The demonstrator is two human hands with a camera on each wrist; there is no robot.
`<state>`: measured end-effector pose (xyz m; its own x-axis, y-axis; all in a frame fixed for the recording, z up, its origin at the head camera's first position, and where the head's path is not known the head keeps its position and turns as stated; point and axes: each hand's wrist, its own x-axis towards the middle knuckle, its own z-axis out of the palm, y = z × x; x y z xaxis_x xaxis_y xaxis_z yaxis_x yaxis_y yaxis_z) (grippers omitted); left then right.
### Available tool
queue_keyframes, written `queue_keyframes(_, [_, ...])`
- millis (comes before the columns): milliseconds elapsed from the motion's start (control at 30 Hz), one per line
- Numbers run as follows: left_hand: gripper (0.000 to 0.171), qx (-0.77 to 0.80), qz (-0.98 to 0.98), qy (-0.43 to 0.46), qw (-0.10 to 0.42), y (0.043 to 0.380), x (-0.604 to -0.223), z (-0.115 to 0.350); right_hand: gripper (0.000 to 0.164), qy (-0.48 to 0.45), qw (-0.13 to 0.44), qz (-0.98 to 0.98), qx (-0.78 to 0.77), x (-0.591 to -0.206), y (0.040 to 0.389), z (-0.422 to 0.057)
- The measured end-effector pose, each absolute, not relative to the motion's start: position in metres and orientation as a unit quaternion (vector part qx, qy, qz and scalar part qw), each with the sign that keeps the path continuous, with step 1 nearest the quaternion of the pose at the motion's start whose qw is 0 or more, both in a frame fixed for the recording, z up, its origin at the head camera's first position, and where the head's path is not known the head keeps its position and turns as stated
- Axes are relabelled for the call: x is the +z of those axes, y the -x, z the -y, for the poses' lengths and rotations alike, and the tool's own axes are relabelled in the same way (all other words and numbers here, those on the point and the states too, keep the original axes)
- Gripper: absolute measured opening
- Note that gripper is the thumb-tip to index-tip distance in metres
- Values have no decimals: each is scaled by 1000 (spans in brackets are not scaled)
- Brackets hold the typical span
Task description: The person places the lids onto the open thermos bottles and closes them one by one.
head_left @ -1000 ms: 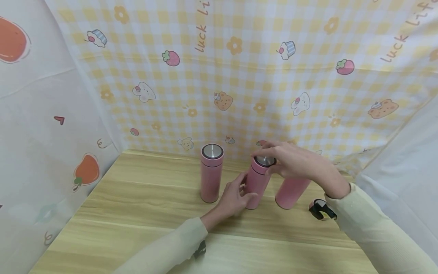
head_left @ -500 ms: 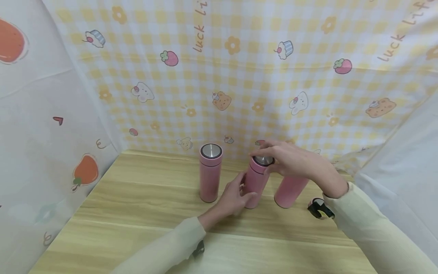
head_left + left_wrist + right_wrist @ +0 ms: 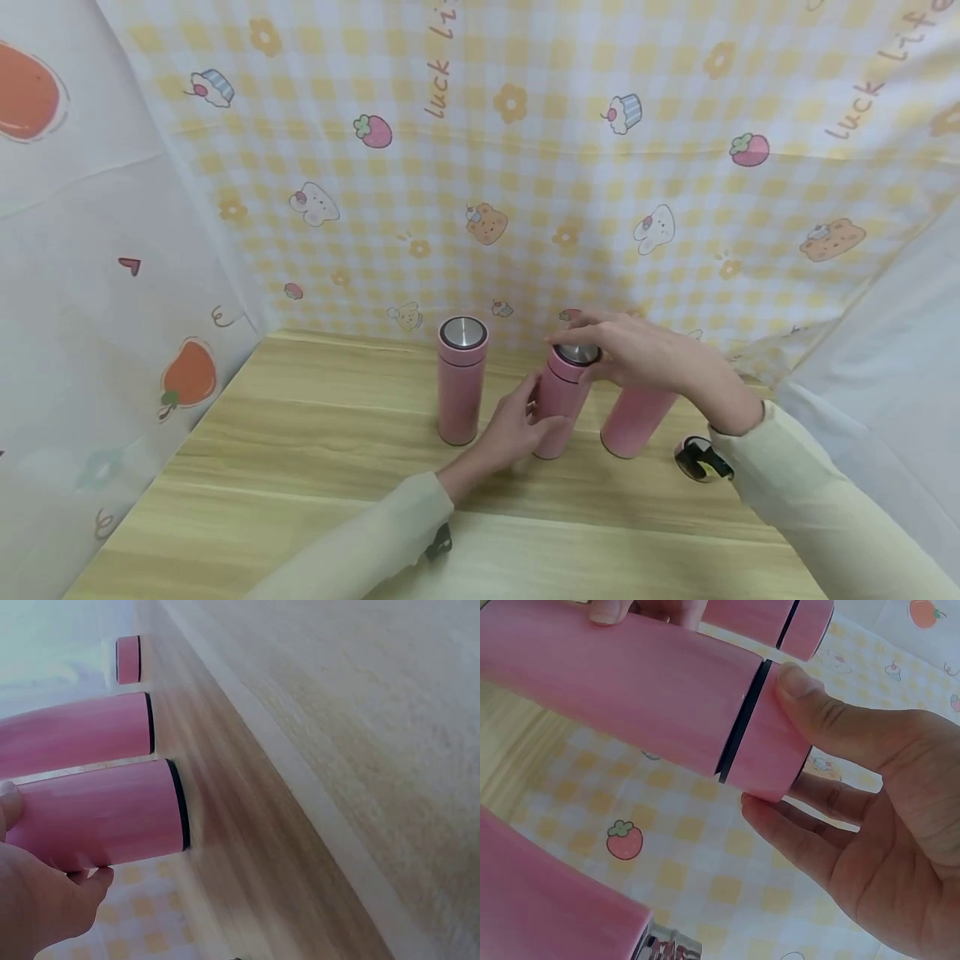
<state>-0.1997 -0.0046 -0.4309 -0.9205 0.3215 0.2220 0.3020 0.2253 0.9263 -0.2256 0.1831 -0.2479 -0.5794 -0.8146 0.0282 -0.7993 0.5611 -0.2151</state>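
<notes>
Upright on the table stands a pink thermos flask [image 3: 558,404], the middle one of three. My left hand [image 3: 513,429] holds its lower body, thumb in front and fingers behind. Around its steel-topped lid [image 3: 769,735] the thumb and fingers of my right hand [image 3: 637,350] grip from above. A thin dark seam shows between lid and body. To the right, partly behind my right hand, is another pink flask [image 3: 637,421]; in the right wrist view its bare threaded metal neck [image 3: 671,949] shows. A third flask [image 3: 461,392], lid on, stands to the left.
A loose pink lid [image 3: 128,660] rests on the wooden table [image 3: 322,450] at the right, partly covered by the black wrist device [image 3: 708,458] in the head view. A checked cloth [image 3: 420,183] hangs right behind the flasks; white cloth [image 3: 90,275] closes the left side.
</notes>
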Motion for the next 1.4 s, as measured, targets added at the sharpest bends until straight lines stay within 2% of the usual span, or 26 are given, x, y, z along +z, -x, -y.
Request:
queue_keyframes(367, [67,614,-762,-209,-3,202,-435,3,74,503,88,-849,-135,-237,230,-195])
queue_keyframes(633, [69,606,-766,-216,-1,203,-437,4,62,500,100,-852,-118,-240,232,-192])
queue_keyframes(1400, [63,591,-775,-220,-32,202,-436,5,61,497,78,-856,-115,-244,232,-188])
